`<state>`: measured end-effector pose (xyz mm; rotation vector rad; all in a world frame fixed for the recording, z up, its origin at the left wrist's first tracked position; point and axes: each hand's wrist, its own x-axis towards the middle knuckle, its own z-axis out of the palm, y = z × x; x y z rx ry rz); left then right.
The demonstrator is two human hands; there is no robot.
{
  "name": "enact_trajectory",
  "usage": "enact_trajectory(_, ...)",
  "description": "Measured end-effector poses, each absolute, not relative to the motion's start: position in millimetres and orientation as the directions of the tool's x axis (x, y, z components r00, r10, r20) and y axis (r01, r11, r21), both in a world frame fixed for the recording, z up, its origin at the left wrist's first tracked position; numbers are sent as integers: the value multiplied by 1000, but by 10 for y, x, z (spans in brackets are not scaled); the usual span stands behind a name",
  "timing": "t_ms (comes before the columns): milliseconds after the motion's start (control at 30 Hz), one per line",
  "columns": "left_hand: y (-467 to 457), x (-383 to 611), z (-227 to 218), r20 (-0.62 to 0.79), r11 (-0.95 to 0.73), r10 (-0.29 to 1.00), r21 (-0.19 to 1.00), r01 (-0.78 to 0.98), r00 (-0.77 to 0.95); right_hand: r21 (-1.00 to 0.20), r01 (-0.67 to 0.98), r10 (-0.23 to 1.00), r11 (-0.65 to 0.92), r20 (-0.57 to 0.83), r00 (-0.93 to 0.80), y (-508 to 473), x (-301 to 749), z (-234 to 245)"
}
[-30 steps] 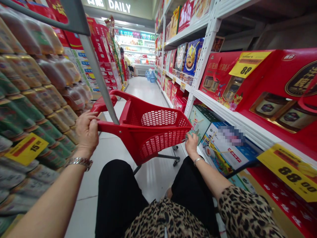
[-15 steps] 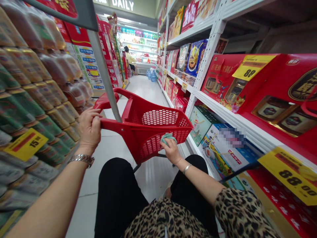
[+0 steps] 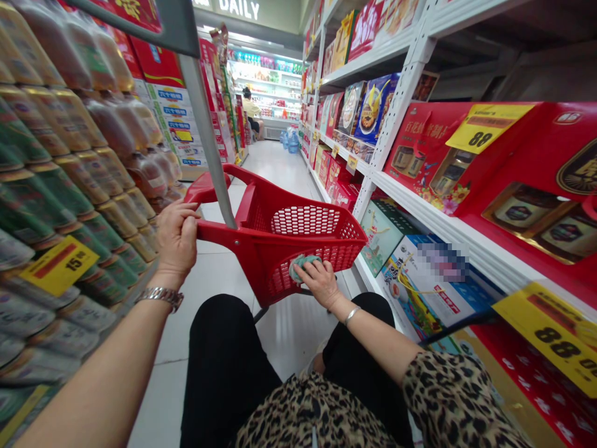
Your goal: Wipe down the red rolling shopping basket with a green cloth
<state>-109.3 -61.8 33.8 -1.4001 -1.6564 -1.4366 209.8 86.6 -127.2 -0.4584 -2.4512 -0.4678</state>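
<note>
Green cloth [image 3: 293, 268] sits in the right hand [image 3: 323, 284], grip loosely curled.

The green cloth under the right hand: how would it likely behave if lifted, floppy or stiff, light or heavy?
The green cloth would probably droop, since it bunches loosely between the right hand and the red basket. It is likely light, being small enough for one hand to cover much of it.
</note>
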Motion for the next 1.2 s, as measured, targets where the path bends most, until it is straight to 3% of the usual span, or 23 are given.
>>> enact_trajectory(133, -619, -1102, 335, 875, -100, 360, 383, 918, -325, 225, 512, 303, 829, 589, -749, 895, 2105, -1232)
enact_trajectory(433, -632, -1103, 356, 877, -103, 366, 370, 923, -310, 294, 438, 206, 850, 580, -788, 992, 2216, -1177)
enact_trajectory(733, -623, -1091, 337, 876, -95, 368, 368, 925, -311, 130, 666, 519, 735, 524, -675, 1279, 2754, -1198)
enact_trajectory(867, -619, -1071, 357, 872, -99, 376, 373, 923, -312, 81, 750, 597, 657, 552, -582, 1346, 2959, -1181)
enact_trajectory(1033, -616, -1056, 366, 866, -74, 368, 392, 917, -340, 100, 687, 513, 720, 589, -624, 1210, 2954, -1158)
enact_trajectory(1200, -632, -1066, 357, 874, -92, 364, 378, 921, -323, 163, 499, 287, 851, 652, -702, 928, 2597, -1107)
